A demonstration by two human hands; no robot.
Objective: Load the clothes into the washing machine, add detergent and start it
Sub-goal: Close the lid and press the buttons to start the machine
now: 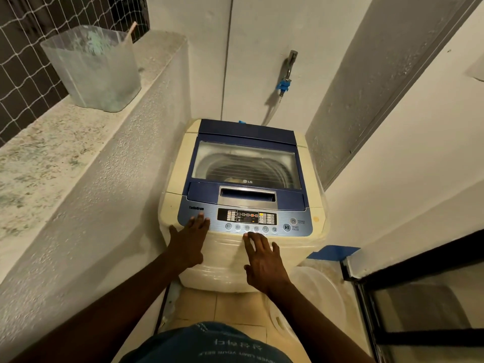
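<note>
Washer [243,260] sits straight ahead of both my hands, wedged between the rough wall on my left side and the white wall on my right. Lid [246,163] is down, well beyond my fingertips; through its window I see bare drum [246,170], no clothes that I can make out. So loading isn't done, and I judge the step in hand is opening up.

No clothes or detergent anywhere in view. A pale round tub [319,292] sits on the floor just right of my right wrist, contents not visible.

Left hand [190,243]: flat, fingers spread wide, holding nothing, fingertips on the left end of the control panel [296,213]. Right hand [262,260]: also open and empty, fingers splayed, tips at the panel's front edge just below the button row. Can't tell if it's touching a button.

Doing it well, my read:
- Keep fingertips off the buttons, nothing should start on an empty drum.
- Reach past the panel to the lid handle recess [247,196], just beyond my right fingertips.
- Lift from the recess centre so the lid folds evenly; the tap [286,74] and hose on the wall behind leave limited room.
- Start button [287,227] is off to the right of my right hand. That's last.
</note>
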